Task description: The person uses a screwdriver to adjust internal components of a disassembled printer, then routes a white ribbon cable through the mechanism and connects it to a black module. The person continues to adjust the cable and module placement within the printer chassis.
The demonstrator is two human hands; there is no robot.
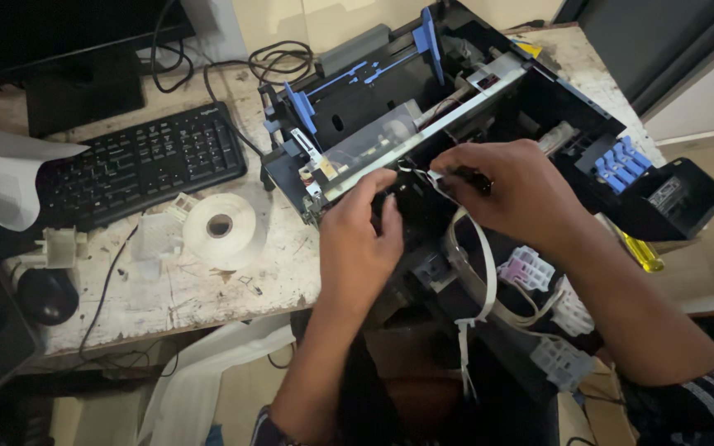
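The right hand pinches a small dark part and the end of a white flat ribbon cable. The left hand is curled, fingertips on the opened printer, which overhangs the counter's front edge. The cable looks thin, floppy and easily creased, so it's best held near its stiffened tip. The chassis seems rigid, with brittle plastic. Room is tight: a tape roll and keyboard crowd the left side.
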